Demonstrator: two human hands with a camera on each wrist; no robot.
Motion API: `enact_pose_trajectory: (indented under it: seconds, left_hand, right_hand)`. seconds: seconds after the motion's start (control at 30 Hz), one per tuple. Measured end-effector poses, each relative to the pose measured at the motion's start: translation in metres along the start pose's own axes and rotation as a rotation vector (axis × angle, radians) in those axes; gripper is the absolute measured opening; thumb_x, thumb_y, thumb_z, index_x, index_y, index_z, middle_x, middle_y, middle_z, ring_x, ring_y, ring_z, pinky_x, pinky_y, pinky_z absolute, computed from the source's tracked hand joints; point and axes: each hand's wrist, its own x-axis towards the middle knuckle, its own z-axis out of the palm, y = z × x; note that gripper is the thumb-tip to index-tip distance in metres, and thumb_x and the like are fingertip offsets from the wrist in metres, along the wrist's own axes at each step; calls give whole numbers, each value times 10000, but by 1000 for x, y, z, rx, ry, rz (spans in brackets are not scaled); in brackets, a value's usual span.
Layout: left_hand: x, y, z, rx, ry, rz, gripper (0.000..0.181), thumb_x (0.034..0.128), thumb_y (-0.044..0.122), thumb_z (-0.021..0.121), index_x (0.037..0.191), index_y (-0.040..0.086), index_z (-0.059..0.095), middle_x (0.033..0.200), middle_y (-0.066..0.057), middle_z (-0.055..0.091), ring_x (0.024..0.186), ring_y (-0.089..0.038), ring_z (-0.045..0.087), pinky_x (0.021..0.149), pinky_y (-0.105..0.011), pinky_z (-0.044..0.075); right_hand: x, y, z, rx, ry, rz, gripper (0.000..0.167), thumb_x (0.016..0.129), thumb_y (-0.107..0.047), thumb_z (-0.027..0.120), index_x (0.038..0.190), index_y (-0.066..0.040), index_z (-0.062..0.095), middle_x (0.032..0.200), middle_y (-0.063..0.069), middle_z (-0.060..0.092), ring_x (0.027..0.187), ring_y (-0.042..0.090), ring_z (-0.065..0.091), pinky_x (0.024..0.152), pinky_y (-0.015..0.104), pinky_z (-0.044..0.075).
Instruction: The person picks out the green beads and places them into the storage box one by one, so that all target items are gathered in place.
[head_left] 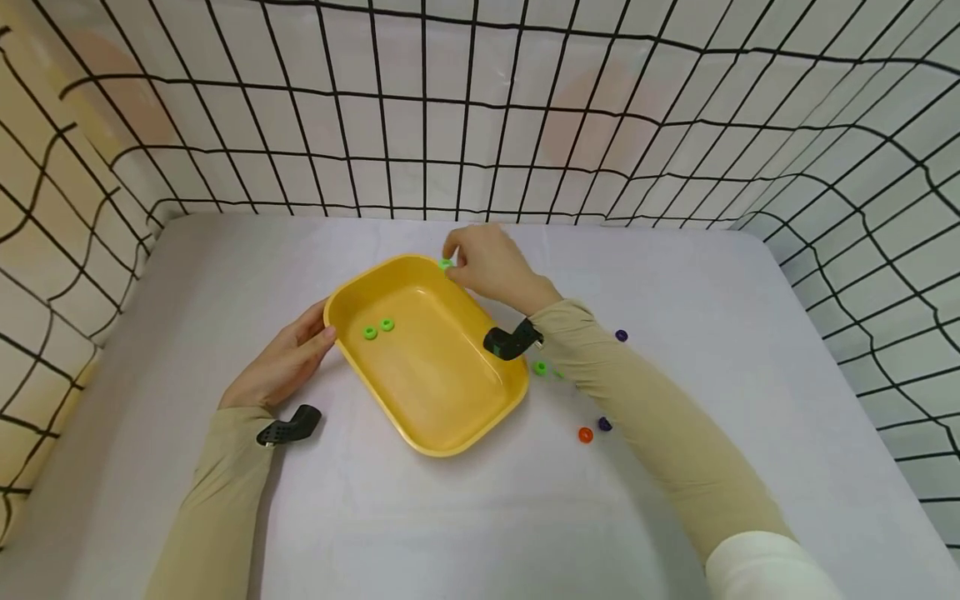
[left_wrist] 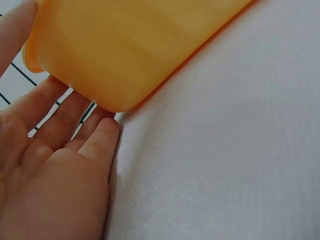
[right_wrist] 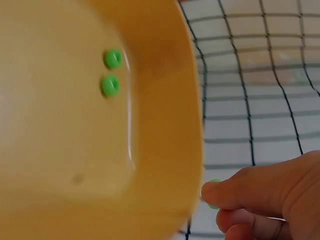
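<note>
A yellow plastic tray (head_left: 442, 367) sits at a slant on the white table, with two green beads (head_left: 378, 328) inside near its left end. My left hand (head_left: 279, 365) holds the tray's left corner. In the left wrist view, the thumb (left_wrist: 15, 35) is by the rim and the other fingers lie against the outer wall. At the far edge of the tray, my right hand (head_left: 491, 262) pinches a green bead (head_left: 446, 263) between thumb and fingertips. The right wrist view shows that bead (right_wrist: 214, 194) mostly hidden by the fingers.
Right of the tray lie a green bead (head_left: 540, 367), an orange bead (head_left: 586, 434) and dark purple beads (head_left: 622, 335), some partly covered by the right forearm. A black wire grid (head_left: 465, 125) stands along the table's back and both sides.
</note>
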Motion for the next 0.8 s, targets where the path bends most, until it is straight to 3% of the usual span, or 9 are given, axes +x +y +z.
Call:
enact_pose_trajectory:
  seconds: [0.13, 0.27, 0.4, 0.5, 0.67, 0.8]
  left_hand:
    - [-1, -1, -2, 0, -1, 5, 681, 1047, 218, 494, 1593, 104, 102, 1649, -97, 137, 1515, -273, 136, 1243, -446, 104]
    - [-1, -1, -2, 1, -8, 4, 684, 1049, 215, 488, 1594, 103, 90, 1651, -99, 126, 1516, -273, 132, 1242, -446, 102]
    - [1, 0, -2, -1, -9, -3, 687, 1049, 218, 489, 1594, 102, 88, 1653, -97, 120, 1518, -266, 129, 1244, -442, 100]
    - [2, 1, -1, -6, -10, -4, 686, 1048, 219, 492, 1594, 103, 93, 1653, -90, 121, 1520, -256, 128, 1247, -432, 104]
    - [2, 2, -1, -20, -13, 0, 690, 1047, 209, 494, 1593, 98, 88, 1653, -97, 116, 1520, -260, 125, 1246, -423, 105]
    - [0, 1, -1, -26, -11, -3, 684, 1048, 203, 488, 1593, 94, 90, 1654, -100, 117, 1518, -262, 133, 1242, -409, 118]
  right_hand:
    - [18, -28, 19, -54, -141, -15, 217, 919, -123, 663, 1110, -33, 711, 941, 79, 698, 818, 182, 610, 708, 259, 534]
    - [28, -44, 38, -89, -234, -39, 199, 925, -131, 671, 1103, -49, 708, 1050, 75, 698, 879, 188, 623, 749, 276, 554]
    - [33, -47, 50, -106, -238, -57, 124, 911, -100, 677, 1021, -47, 697, 1055, 70, 683, 894, 186, 595, 767, 272, 534]
    - [35, -45, 55, -107, -218, -52, 15, 896, -67, 666, 899, -64, 652, 927, 57, 638, 825, 178, 540, 696, 247, 469]
    - [37, -42, 60, -117, -212, -47, 151, 880, -33, 638, 770, -103, 562, 747, 20, 506, 710, 151, 449, 611, 224, 354]
    - [36, -40, 64, -111, -237, -55, 141, 892, -32, 627, 778, -99, 578, 733, 17, 497, 688, 141, 436, 608, 215, 351]
